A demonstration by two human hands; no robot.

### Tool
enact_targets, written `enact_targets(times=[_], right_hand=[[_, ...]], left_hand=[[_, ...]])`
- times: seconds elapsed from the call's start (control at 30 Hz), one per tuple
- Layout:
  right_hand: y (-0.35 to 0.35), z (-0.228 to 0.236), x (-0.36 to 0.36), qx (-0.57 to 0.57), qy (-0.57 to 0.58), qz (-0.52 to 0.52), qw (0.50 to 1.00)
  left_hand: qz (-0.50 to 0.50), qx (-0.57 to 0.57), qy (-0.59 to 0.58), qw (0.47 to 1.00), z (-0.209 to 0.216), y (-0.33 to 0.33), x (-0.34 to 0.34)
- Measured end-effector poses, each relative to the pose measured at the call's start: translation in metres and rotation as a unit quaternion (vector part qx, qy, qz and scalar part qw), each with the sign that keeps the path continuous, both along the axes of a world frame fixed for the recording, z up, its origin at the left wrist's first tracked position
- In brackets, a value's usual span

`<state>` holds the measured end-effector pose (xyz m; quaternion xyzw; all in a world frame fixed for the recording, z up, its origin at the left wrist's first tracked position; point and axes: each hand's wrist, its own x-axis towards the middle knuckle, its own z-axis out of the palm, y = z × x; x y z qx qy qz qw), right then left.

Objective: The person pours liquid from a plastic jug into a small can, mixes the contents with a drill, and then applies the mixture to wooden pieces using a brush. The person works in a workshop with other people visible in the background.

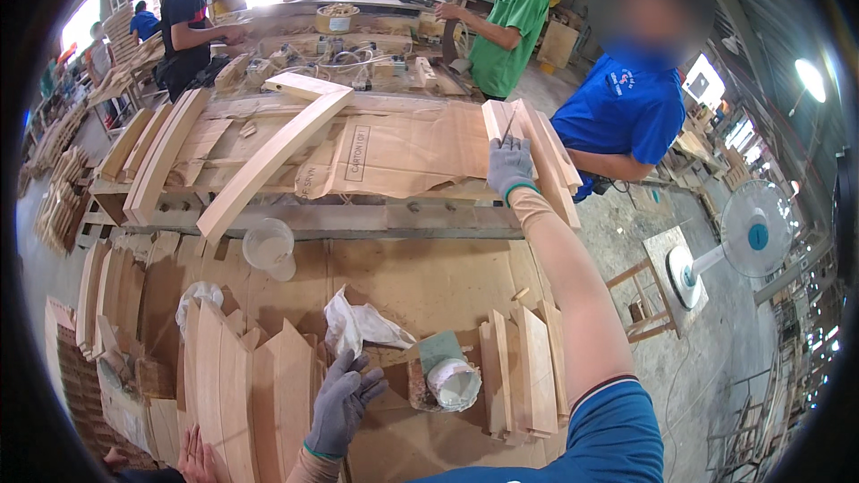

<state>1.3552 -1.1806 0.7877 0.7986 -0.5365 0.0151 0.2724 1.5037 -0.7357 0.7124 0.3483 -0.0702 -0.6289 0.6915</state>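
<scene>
My right hand [512, 165], in a grey glove, reaches far out to the right end of the bench. Its fingers are closed on a thin dark stick-like tool [507, 128], at the curved wooden pieces [550, 156] stacked there. The tool's kind is too small to make out. My left hand [344, 401], also gloved, hovers low in the middle with its fingers loosely apart and nothing visible in them. Just above it lies a crumpled white cloth [360, 322]. To its right stands a tub of white paste [455, 386] beside a green square pad [440, 349].
More wooden pieces stand at the lower left [224, 385] and lower right [528, 367]. An angled wooden frame piece [277, 152] lies on the cardboard-covered bench. A clear plastic cup [268, 244] sits near its edge. Another person's bare hand [195, 458] touches wood; a person in blue [617, 107] stands right, near a fan [752, 228].
</scene>
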Motion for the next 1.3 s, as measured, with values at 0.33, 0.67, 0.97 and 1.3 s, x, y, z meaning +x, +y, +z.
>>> enact_targets(times=[0.33,0.67,0.97,1.3], right_hand=[[0.009,0.004,0.018,-0.002,-0.077,0.125,0.989],[0.004,0.008,0.003,-0.011,-0.191,0.037,0.981],[0.0,0.009,-0.004,0.042,-0.272,0.103,0.956],[0.234,-0.005,-0.016,0.146,-0.408,0.367,0.823]], left_hand=[[0.005,0.036,0.03,0.999,-0.005,0.007,0.0],[0.003,0.058,0.019,0.998,-0.013,0.014,0.001],[-0.002,0.052,0.031,0.998,-0.004,0.017,0.002],[0.03,0.063,0.009,0.998,-0.005,0.087,-0.011]])
